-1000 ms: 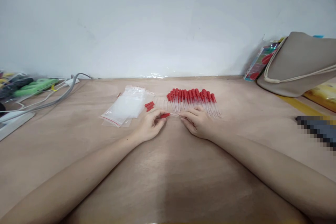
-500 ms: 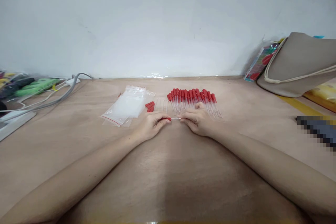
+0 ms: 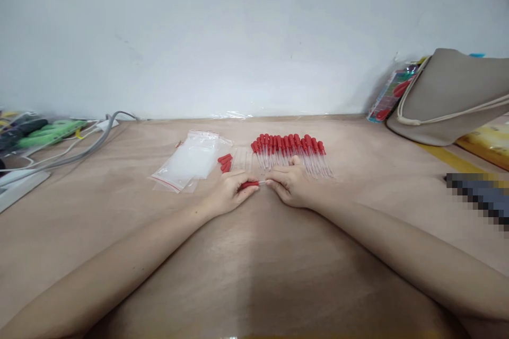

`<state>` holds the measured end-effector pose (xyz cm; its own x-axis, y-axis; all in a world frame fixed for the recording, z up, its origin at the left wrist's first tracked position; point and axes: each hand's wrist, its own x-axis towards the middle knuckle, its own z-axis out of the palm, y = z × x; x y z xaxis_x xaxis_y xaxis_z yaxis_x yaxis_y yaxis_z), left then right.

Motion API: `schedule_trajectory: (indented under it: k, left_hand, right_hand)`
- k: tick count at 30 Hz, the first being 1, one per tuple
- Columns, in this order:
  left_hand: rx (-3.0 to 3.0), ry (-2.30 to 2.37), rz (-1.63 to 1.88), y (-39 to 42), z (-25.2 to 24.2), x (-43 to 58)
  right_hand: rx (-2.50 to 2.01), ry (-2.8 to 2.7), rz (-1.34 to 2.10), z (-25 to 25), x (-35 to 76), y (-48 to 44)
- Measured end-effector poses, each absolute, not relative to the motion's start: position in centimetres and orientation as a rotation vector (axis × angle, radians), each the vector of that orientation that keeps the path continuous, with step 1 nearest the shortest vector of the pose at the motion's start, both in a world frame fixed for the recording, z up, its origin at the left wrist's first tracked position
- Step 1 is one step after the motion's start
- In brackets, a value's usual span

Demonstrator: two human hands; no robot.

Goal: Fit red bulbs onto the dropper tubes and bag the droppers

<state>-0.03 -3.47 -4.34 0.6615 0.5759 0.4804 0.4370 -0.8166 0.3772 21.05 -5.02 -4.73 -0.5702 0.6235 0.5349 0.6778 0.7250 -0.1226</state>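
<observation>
Since a second ago the two hands have drawn closer together, and less of the clear tube shows between them. Beyond the left hand [image 3: 228,194] lie flat clear zip bags with red strips [image 3: 190,161] and a few loose red rubber bulbs [image 3: 225,161]. That hand's thumb and fingers are pinched shut round a small red rubber bulb [image 3: 249,184], just above the tan tabletop [image 3: 254,265]. The right hand [image 3: 292,188], curled nearly closed, pinches the thin clear glass tube [image 3: 262,183] that runs into the bulb. Behind its knuckles lies a row of red-capped glass droppers [image 3: 290,152]. The piece looks feather-light. The bulb seems soft and grippy, the tube stiff, slick and probably brittle, so it is best held close to the joint and not at the fine tip.
</observation>
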Motion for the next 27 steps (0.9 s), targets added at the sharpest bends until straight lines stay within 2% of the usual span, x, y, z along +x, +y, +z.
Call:
schedule_trajectory:
  k: [17, 20, 24, 27]
  left_hand:
    - [2.768, 0.712, 0.919, -3.2, -2.9, -0.6]
    - [2.792, 0.897, 1.020, -2.3, -2.6, -1.3]
    - [2.697, 1.283, 1.227, -0.1, -2.3, -2.9]
    - [2.577, 1.497, 1.264, 1.2, -2.5, -3.9]
  right_hand:
    - [-1.120, -2.484, 0.032, -1.7, 20.1, -5.7]
    - [-1.183, -2.438, 0.109, -1.7, 20.5, -5.5]
    - [-1.494, -2.073, 0.295, -2.1, 21.2, -3.8]
    - [-1.699, -1.805, 0.239, -1.9, 21.1, -1.8]
